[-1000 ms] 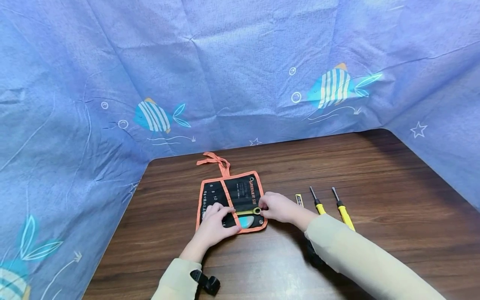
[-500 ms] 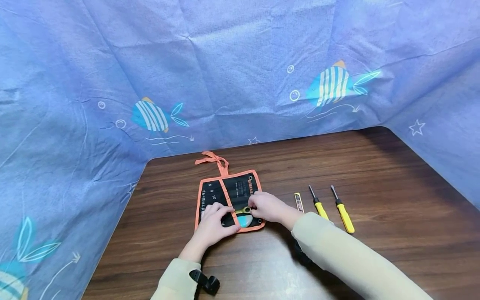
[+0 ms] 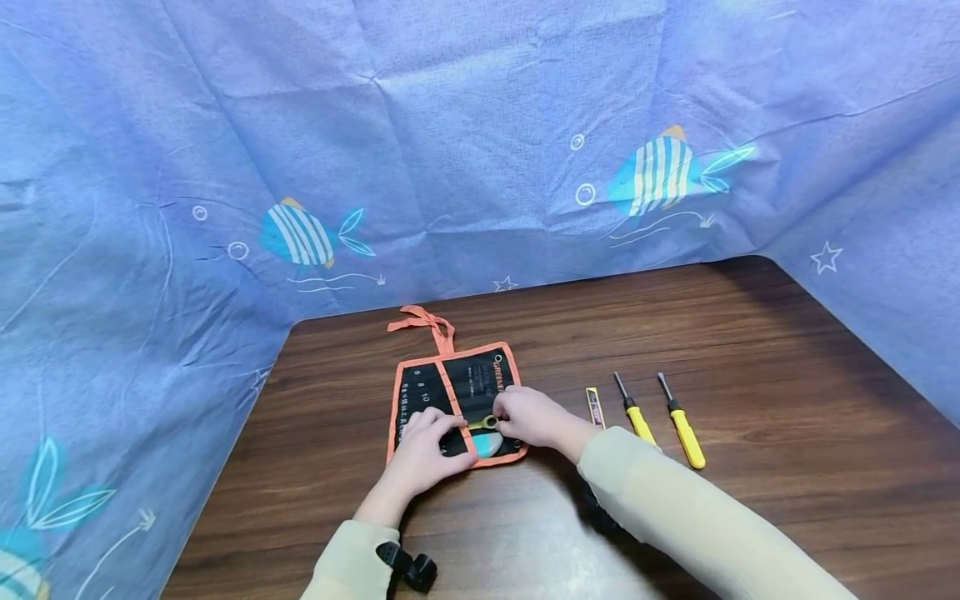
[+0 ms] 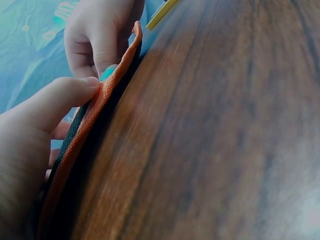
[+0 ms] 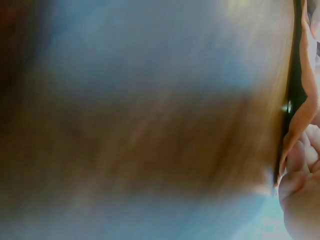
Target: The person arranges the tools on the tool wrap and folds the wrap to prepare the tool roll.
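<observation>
A black tool pouch (image 3: pixel 472 379) with orange trim and printed numbers lies spread on the table. My left hand (image 3: pixel 420 448) rests on it, thumb by the front edge and index finger at the orange pocket edge. From that pocket sticks the ring end of a yellowish wrench (image 3: pixel 491 422), its shaft hidden inside. My right hand (image 3: pixel 531 417) pinches this end. Just in front, a rounded teal-and-grey object (image 3: pixel 487 444) pokes out of the pouch. The left wrist view shows the left thumb (image 4: pixel 75 92) straight against the orange trim (image 4: pixel 102 97).
Two screwdrivers with yellow handles, a nearer one (image 3: pixel 639 423) and a farther-right one (image 3: pixel 686 437), lie right of the pouch. Beside them is a thin flat yellow-ended item (image 3: pixel 595 407). The orange tie strap (image 3: pixel 442 333) reaches toward the back edge. Blue fish-print cloth (image 3: pixel 480 167) hangs behind.
My right hand has shifted left with the wrench, so less of it sticks out of the pocket. The left hand has kept its place on the pouch.
</observation>
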{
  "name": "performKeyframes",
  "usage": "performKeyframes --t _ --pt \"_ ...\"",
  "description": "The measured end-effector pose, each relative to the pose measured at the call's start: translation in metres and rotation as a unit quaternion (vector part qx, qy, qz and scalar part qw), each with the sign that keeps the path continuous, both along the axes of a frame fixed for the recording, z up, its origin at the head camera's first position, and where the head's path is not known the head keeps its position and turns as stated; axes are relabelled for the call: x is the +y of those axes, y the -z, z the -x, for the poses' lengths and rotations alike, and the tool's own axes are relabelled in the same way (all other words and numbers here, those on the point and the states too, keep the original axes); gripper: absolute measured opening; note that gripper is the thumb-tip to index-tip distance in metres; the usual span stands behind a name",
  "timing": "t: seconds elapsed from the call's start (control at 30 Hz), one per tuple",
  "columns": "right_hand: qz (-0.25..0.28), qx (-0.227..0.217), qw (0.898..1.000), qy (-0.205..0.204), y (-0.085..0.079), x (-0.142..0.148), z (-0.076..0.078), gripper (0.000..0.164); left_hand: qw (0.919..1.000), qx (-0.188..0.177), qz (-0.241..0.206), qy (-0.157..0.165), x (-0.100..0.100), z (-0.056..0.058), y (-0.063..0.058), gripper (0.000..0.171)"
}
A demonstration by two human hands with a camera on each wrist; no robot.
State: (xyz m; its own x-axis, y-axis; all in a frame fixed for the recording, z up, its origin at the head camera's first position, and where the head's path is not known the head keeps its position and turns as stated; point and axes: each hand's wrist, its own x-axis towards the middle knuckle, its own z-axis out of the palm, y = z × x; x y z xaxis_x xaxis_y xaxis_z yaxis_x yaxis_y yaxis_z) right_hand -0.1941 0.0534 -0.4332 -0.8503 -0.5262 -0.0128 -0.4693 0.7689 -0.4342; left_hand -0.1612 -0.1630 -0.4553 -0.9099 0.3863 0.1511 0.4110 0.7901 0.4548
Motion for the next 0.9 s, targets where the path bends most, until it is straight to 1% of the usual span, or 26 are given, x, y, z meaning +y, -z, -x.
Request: performKeyframes --t 0.17,0.3,0.47,0.6,0.73,0.9 --pt "0.003 -0.006 1.0 -0.014 -0.003 0.008 0.003 0.013 0.9998 -0.01 -0.007 -0.012 0.001 0.0 0.0 0.048" --pt "0.02 -0.007 1.0 -0.01 -0.008 0.02 0.007 0.018 0.9997 -0.014 -0.005 -0.021 0.001 0.001 0.001 0.05" --pt "0.038 -0.005 0.999 0.007 -0.011 0.044 0.01 0.018 0.9995 -0.014 -0.002 -0.028 0.002 0.002 0.001 0.051" --pt "0.049 0.003 0.998 0.024 -0.016 0.065 0.01 0.02 0.9987 -0.017 -0.007 -0.048 0.004 0.003 0.0 0.054" --pt "0.053 0.017 0.998 0.038 -0.019 0.083 0.009 0.026 0.9972 -0.021 -0.007 -0.072 0.006 0.004 0.0 0.061" --pt "0.057 0.008 0.996 0.062 -0.019 0.102 0.006 0.03 0.9957 -0.027 -0.005 -0.089 0.006 0.004 0.0 0.065"
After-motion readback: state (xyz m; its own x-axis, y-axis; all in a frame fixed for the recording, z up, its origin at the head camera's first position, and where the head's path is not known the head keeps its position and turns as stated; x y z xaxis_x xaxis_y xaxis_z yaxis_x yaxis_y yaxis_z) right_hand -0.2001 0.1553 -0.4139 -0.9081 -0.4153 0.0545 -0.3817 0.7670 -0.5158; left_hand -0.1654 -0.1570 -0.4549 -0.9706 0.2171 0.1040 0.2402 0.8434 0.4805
